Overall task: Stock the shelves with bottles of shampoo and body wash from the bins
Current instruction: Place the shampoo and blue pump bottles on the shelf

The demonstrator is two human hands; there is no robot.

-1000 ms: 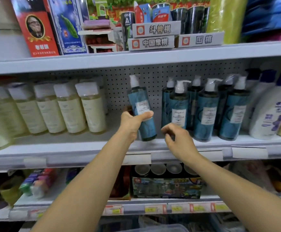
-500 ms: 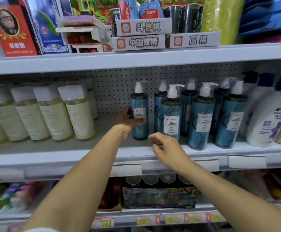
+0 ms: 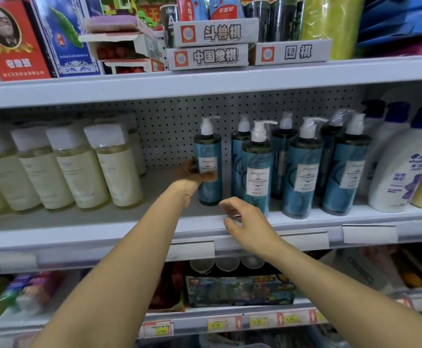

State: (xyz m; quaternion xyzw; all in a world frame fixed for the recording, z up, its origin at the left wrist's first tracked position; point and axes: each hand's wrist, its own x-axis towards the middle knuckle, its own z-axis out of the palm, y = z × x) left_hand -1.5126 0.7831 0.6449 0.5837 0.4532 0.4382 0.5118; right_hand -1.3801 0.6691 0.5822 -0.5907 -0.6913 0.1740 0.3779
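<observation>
1. Several pale yellow bottles point(image 3: 74, 169) with white caps stand in a row at the left of the middle shelf point(image 3: 79, 237), close to its front edge.
2. Right of that row, a strip of bare shelf floor runs back to the pegboard wall point(image 3: 169, 131).
3. Across this strip, the left hand point(image 3: 192, 173) reaches in over the front edge and grips a teal pump bottle point(image 3: 208, 156) at mid-height. The fingers wrap round behind it and the thumb lies across the lower part of the label. The bottle is upright and set back from the lip. Its base seems to rest on the shelf floor, though the wrist hides part of it.
4. A narrow gap separates this bottle from a cluster of matching teal bottles point(image 3: 303, 172), which stand in a front rank and a back rank.
5. Low over the front edge, the right hand point(image 3: 245, 219) hovers just in front of the nearest front-rank bottle. Its fingers are loosely curled and the thumb is apart from them, and it holds nothing.
6. White bottles point(image 3: 400, 177) with dark blue caps fill the right end, close beside the teal cluster.
7. Overhead, the upper shelf point(image 3: 205, 84) leaves some room above the pump heads.
</observation>
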